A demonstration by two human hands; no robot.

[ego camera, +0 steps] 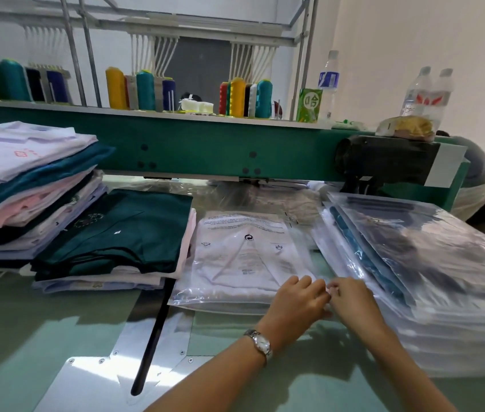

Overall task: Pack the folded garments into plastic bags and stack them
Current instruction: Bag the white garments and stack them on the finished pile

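Note:
A white folded garment lies inside a clear plastic bag (244, 260) with black print, flat on the table in the middle. At the bag's near right corner my left hand (297, 301) and my right hand (351, 298) meet, both pinching the bag's edge. A watch sits on my left wrist. To the right rises a stack of bagged garments (431, 272), dark ones on top. On the left lie folded dark green garments (122, 233) over pale ones, and behind them a taller pile of white, teal and pink folded garments (24, 179).
A green embroidery machine beam (205, 147) runs across the back, with thread cones (238, 96) and water bottles (425, 93) on its shelf. A black motor (384, 162) hangs at its right. A metal plate with a black slot (152, 331) lies in the pale green table (27, 337).

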